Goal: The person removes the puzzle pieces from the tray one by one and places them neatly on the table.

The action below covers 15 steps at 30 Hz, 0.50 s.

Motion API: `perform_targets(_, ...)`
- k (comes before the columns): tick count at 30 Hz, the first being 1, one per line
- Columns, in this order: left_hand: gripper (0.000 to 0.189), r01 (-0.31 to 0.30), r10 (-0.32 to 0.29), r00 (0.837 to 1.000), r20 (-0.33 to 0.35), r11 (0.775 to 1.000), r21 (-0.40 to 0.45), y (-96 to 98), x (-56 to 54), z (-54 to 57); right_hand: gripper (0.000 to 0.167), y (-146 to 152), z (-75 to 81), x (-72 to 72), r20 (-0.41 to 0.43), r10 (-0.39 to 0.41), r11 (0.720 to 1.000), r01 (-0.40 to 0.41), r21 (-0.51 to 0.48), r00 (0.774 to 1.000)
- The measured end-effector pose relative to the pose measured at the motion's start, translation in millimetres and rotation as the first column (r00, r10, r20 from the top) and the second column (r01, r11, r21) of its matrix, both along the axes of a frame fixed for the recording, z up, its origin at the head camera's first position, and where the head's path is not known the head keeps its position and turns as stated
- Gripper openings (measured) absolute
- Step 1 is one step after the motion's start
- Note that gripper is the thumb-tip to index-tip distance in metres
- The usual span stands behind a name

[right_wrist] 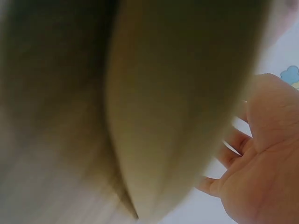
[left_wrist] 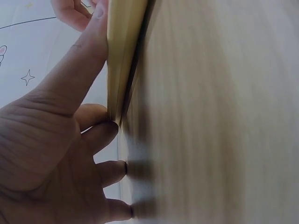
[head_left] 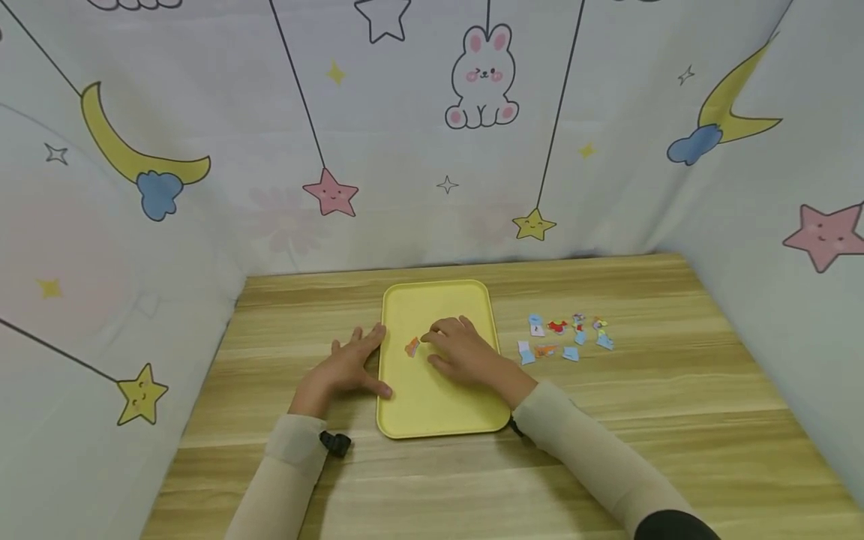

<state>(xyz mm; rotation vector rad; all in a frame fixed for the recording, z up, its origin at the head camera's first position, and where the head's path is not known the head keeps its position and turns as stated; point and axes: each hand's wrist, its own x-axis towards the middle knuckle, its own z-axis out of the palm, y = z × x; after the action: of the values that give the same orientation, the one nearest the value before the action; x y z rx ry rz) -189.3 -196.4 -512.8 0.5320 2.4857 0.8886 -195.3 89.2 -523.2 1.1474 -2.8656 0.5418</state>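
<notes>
On the yellow tray lies a small orange and white piece, possibly a puzzle piece. My right hand is over the tray, its fingertips at the right side of that piece. Whether they touch it is too small to tell. Thumb and forefinger stand apart. My left hand is at the tray's left edge, fingers spread, thumb over the rim. From the left wrist, the thumb rests against the tray's side. The right wrist view shows the palm, with the fingertips hidden behind the blurred tray edge.
Right of the tray, several small colourful pieces lie on the wooden table in two rough rows, among them a red piece, an orange piece and a light blue piece. A printed white curtain encloses the table's back and sides.
</notes>
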Motion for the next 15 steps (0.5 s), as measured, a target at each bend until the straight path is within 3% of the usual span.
perform_targets(6, 0.134, 0.002, -0.002, 1.000, 0.001, 1.000, -0.002, -0.1, -0.3, 0.2, 0.045, -7, -1.7, -2.2, 0.055, -0.003, 0.998, 0.000, 0.055, 0.998)
perform_targets(15, 0.134, 0.011, -0.011, 1.000, -0.003, 1.000, -0.012, -0.2, -0.9, -0.6, 0.057, -16, -0.3, 2.3, 0.131, 0.051, 0.987, -0.070, 0.145, 0.990)
